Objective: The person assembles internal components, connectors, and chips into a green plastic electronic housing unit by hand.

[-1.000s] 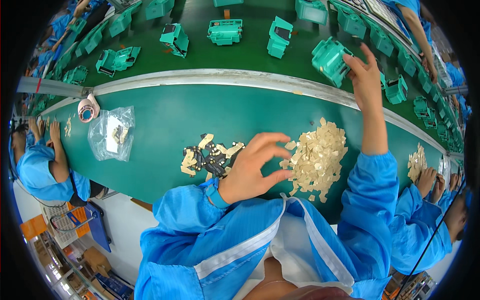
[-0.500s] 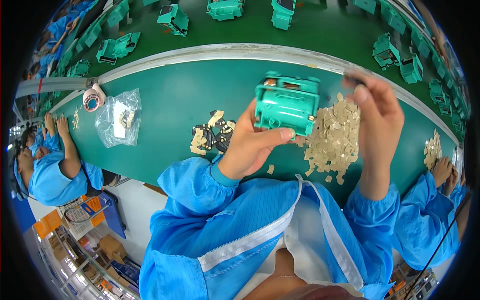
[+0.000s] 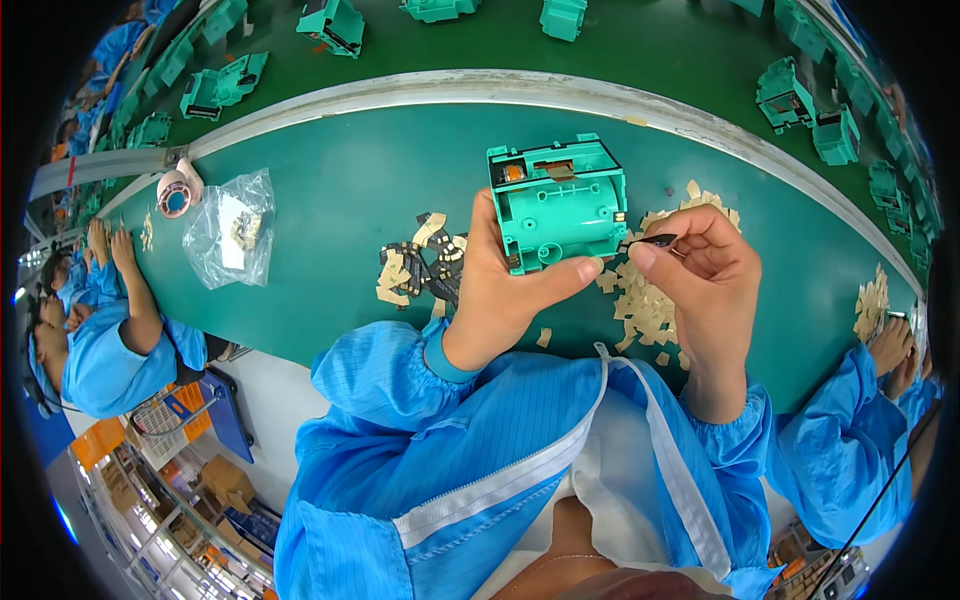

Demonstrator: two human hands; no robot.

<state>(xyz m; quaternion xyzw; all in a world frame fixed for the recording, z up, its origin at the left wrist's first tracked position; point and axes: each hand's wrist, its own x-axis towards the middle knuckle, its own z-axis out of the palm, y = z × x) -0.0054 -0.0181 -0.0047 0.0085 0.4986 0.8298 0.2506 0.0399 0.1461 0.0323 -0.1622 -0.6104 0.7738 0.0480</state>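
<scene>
My left hand [image 3: 505, 300] grips a turquoise plastic housing [image 3: 562, 212], thumb along its near edge. The housing is tilted so its curved hollow and the slot with a small copper-orange part face up. At its right edge, my right hand [image 3: 718, 285] pinches a small, thin black piece [image 3: 658, 240] between thumb and forefinger. The piece's exact kind is too small to tell. Under and beside my right hand lies a heap of cream-coloured paper-like bits [image 3: 645, 308]. Left of the housing is a small cluster of black pieces with cream bits [image 3: 425, 262].
A clear plastic bag [image 3: 232, 230] and a white round-headed device [image 3: 176, 195] lie on the left of the green table. Beyond a pale metal rail [image 3: 420, 90], several turquoise housings [image 3: 333, 25] sit on a green surface. Co-workers' arms [image 3: 135, 290] show at both sides.
My right hand has come down and left with the black piece, up to the housing's right edge. The housing has shifted slightly left and turned, showing more of its hollow.
</scene>
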